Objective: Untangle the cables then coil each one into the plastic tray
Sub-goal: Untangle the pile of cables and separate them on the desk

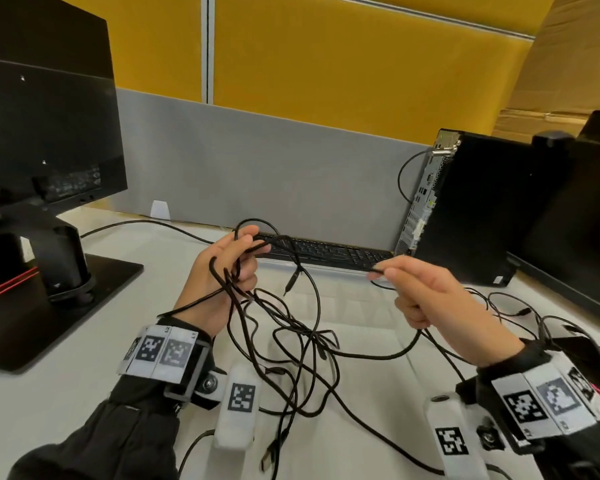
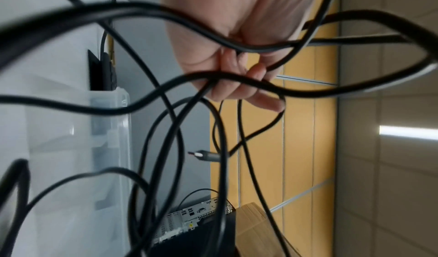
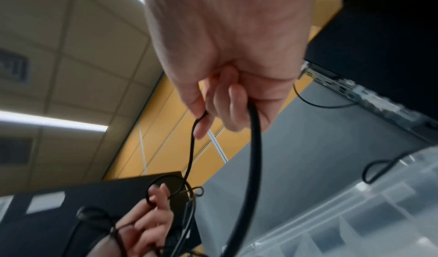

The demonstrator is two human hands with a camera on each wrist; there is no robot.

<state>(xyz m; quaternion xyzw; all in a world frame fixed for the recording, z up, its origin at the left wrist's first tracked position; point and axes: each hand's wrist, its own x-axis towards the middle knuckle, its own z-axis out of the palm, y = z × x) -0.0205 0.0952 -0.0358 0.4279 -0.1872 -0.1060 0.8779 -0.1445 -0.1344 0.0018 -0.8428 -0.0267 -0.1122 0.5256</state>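
Several black cables (image 1: 291, 344) hang in one tangle between my hands, above the clear plastic tray (image 3: 355, 214), whose rim (image 2: 124, 114) also shows in the left wrist view. My left hand (image 1: 243, 258) is raised and grips a bunch of cable loops in its curled fingers (image 2: 239, 84); more loops drape over its wrist. To the right, my right hand (image 1: 388, 275) pinches a thin cable (image 3: 192, 148) between thumb and forefinger, while a thicker cable (image 3: 254, 148) runs down from its palm. A small plug (image 1: 290, 284) dangles between the hands.
A monitor on a black stand (image 1: 42, 140) fills the left. A keyboard (image 1: 326, 252) lies behind the hands, and a desktop computer (image 1: 482, 209) and a second monitor (image 1: 589, 237) stand at the right. A grey partition (image 1: 257, 168) closes the back. A USB plug (image 1: 267, 459) hangs near the front.
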